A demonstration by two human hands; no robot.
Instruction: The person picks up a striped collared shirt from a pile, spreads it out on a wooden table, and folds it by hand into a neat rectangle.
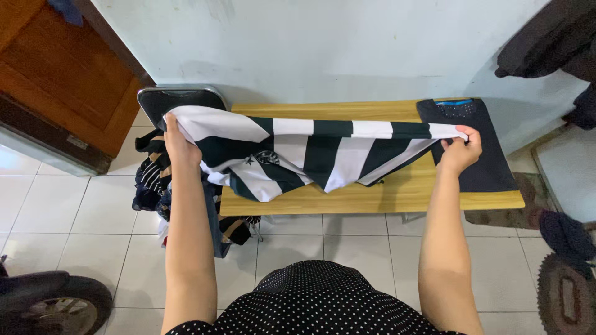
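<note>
A black-and-white striped garment [310, 152] is stretched between both hands above a low wooden table [372, 198]. My left hand [176, 138] grips its left end over the table's left edge. Pinching the right end is my right hand [460, 149], which hovers over a folded dark garment [472, 146] lying flat on the table's right part. The striped garment's lower part droops onto the tabletop.
A pile of mixed clothes [155, 186] sits on a chair with a dark seat [180, 98] left of the table. A wooden door [56, 74] stands at far left. Dark clothes [546, 37] hang at upper right. A wheel [56, 307] shows at bottom left on the white-tiled floor.
</note>
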